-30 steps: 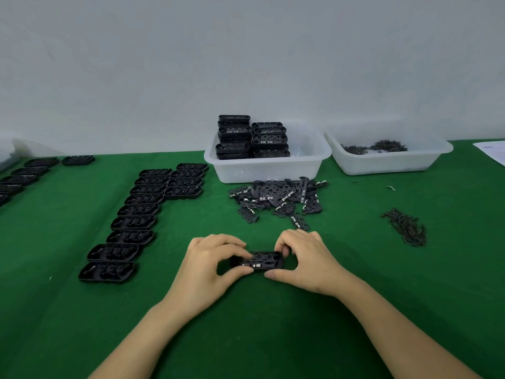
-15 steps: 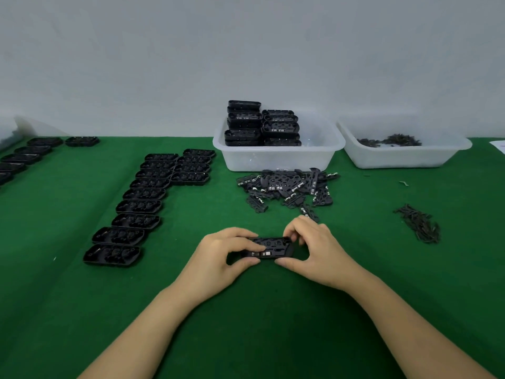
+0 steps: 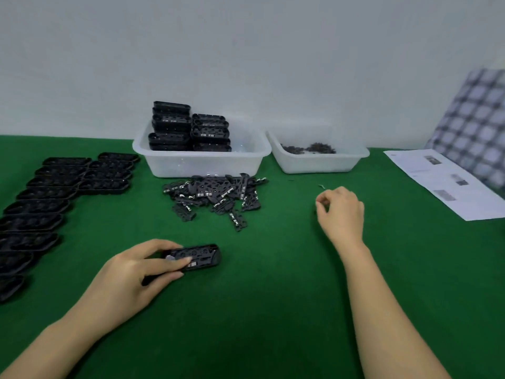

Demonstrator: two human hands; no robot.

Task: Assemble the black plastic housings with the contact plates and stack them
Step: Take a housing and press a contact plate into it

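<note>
A black plastic housing with a contact plate in it lies on the green table. My left hand grips its left end, thumb on top and fingers along the near side. A loose pile of contact plates lies beyond it. My right hand hovers low over the table to the right, fingers curled with thumb and forefinger close together. Whether it pinches anything is too small to see. Finished housings are stacked in a white tub.
Rows of empty black housings cover the table's left side. A second white tub holds small dark parts. A tiny bent wire lies beside my right hand. Printed sheets and a checked cloth sit at far right.
My right hand has let go of the housing and moved right, over where the small dark parts lay. My left hand alone keeps the housing. The view has turned right.
</note>
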